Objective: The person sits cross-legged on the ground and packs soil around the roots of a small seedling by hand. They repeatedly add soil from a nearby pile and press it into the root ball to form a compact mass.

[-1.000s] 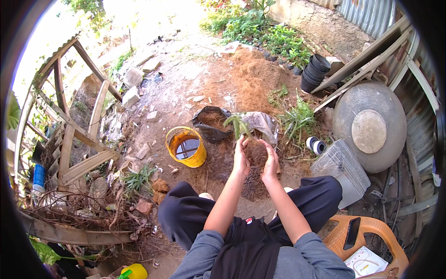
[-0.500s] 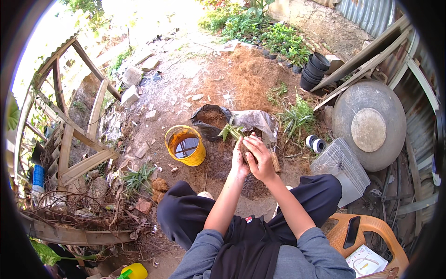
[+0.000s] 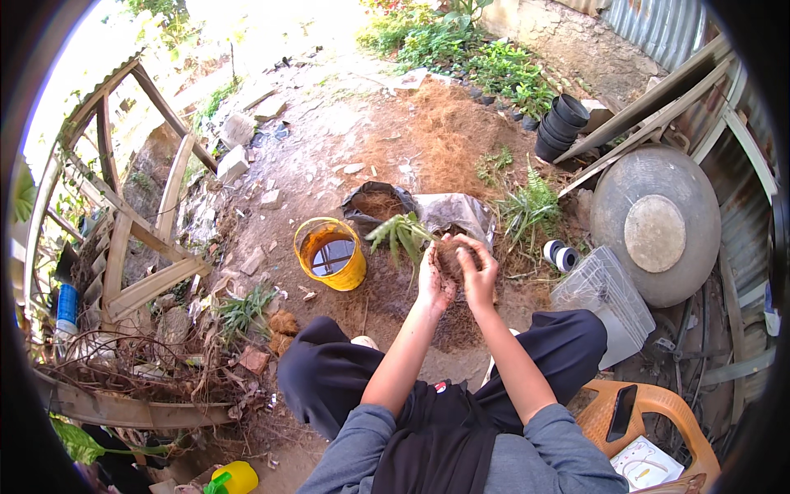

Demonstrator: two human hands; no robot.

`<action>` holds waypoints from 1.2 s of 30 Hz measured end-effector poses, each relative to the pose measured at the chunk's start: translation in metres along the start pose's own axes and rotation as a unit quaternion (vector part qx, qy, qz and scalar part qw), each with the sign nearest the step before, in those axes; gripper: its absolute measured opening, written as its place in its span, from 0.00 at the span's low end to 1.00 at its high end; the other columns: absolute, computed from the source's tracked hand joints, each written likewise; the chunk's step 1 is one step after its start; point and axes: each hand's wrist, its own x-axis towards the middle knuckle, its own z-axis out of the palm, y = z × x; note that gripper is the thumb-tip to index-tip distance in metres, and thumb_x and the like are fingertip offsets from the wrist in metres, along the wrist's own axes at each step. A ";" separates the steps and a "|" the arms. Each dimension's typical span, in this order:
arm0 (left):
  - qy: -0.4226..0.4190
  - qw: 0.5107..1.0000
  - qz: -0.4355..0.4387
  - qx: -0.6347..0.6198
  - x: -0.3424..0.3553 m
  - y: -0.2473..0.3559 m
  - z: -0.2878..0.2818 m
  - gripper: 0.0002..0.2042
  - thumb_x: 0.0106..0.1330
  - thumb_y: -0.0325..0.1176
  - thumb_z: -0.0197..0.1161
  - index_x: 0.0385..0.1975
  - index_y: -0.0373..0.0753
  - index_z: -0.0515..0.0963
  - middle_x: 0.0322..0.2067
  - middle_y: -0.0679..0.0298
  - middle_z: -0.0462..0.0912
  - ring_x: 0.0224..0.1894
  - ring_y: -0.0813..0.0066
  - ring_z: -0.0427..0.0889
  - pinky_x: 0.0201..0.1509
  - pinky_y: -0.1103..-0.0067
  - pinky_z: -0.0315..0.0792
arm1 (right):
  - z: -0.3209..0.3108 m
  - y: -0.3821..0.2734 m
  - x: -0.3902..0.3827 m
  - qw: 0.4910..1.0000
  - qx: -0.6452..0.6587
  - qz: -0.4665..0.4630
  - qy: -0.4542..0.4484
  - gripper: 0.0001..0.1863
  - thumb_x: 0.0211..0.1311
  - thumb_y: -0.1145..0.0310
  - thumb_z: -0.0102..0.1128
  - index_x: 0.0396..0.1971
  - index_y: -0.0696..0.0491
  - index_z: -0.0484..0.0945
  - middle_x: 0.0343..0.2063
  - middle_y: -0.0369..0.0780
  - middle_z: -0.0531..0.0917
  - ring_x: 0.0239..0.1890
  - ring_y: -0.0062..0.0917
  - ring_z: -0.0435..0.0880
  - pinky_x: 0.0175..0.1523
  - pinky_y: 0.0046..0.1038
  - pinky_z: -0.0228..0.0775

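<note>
Between my two hands is a leafy seedling with a brown, fibrous root ball [image 3: 452,257]. My left hand [image 3: 435,282] is cupped under and along its left side, with dirt on the palm. My right hand [image 3: 480,276] curls its fingers over the right side of the ball. The seedling's green leaves [image 3: 401,234] lean out to the left, over the ground. Just beyond the hands stand a black plastic bag [image 3: 352,216] of brown fibre and a greyish plastic bag [image 3: 461,214]. To the left is a yellow bucket [image 3: 349,276] holding dark liquid.
Stacked black pots [image 3: 562,126] stand at the far right, near a big round grey basin [image 3: 609,193]. A wire rack [image 3: 605,288], white rolls [image 3: 561,256] and an orange chair [image 3: 666,403] with a phone [image 3: 623,412] are at right. Wooden frames [image 3: 123,255] stand left.
My hands have parted from pressing together, and the brown root ball now shows between them. The seedling's leaves have swung left and spread into fuller view.
</note>
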 end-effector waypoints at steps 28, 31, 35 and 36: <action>-0.010 1.000 -0.006 -0.026 0.000 0.000 -0.020 0.20 0.73 0.45 0.41 0.52 0.39 0.71 0.50 0.61 0.76 0.51 0.70 0.75 0.59 0.74 0.67 | 0.005 -0.002 -0.007 0.974 -0.151 -0.151 -0.082 0.12 0.63 0.72 0.50 0.43 0.58 0.78 0.44 0.45 0.80 0.50 0.36 0.77 0.58 0.34 0.65; -0.005 1.000 0.006 0.007 -0.003 0.003 -0.010 0.19 0.73 0.44 0.40 0.50 0.39 0.72 0.49 0.63 0.77 0.53 0.70 0.74 0.61 0.71 0.64 | 0.003 0.013 -0.002 0.996 0.043 0.080 0.012 0.12 0.66 0.71 0.49 0.43 0.60 0.79 0.44 0.40 0.81 0.49 0.25 0.78 0.58 0.29 0.66; -0.017 0.989 0.091 0.112 -0.001 0.002 0.000 0.18 0.73 0.43 0.40 0.49 0.38 0.72 0.52 0.62 0.75 0.56 0.70 0.71 0.64 0.72 0.61 | 0.004 0.024 0.000 0.940 0.291 0.174 0.028 0.14 0.67 0.68 0.48 0.45 0.61 0.77 0.45 0.41 0.81 0.50 0.24 0.77 0.58 0.27 0.65; -0.009 0.982 0.116 0.147 -0.001 0.001 0.000 0.17 0.73 0.42 0.40 0.49 0.38 0.72 0.52 0.62 0.75 0.57 0.70 0.71 0.64 0.72 0.60 | 0.005 0.025 -0.003 0.924 0.314 0.214 0.045 0.15 0.68 0.67 0.47 0.45 0.61 0.77 0.45 0.41 0.80 0.50 0.24 0.77 0.58 0.27 0.65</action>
